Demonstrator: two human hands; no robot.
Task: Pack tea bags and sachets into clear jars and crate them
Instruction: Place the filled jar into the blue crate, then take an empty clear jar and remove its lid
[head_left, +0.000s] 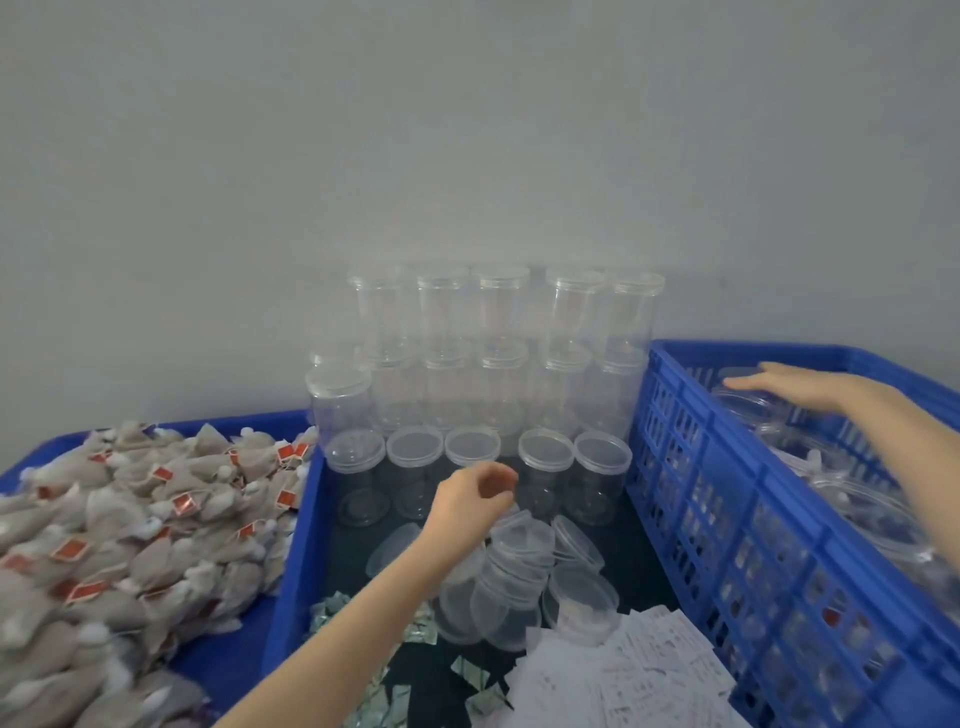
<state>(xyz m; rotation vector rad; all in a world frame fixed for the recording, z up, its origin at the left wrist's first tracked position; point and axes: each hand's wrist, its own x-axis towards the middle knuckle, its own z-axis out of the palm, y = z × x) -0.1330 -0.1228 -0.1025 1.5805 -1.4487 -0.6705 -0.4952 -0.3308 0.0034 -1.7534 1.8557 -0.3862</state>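
My left hand (470, 499) hovers with loosely curled fingers above a heap of clear lids (519, 571), just in front of a row of open clear jars (545, 452); I see nothing in its fingers. My right hand (810, 389) lies flat, fingers straight, over a capped jar (748, 408) lying inside the blue slatted crate (727, 519) on the right. More filled jars lie further down in that crate. Tea bags with red tags (130, 535) are piled on a blue tray at the left. Small silver-green sachets (415, 629) are scattered in the middle bin.
Capped empty jars (498, 322) are stacked in two tiers against the grey wall behind the open row. The middle blue bin (304, 525) also holds white printed paper slips (649, 670) at its near right. The crate's tall wall borders the bin on the right.
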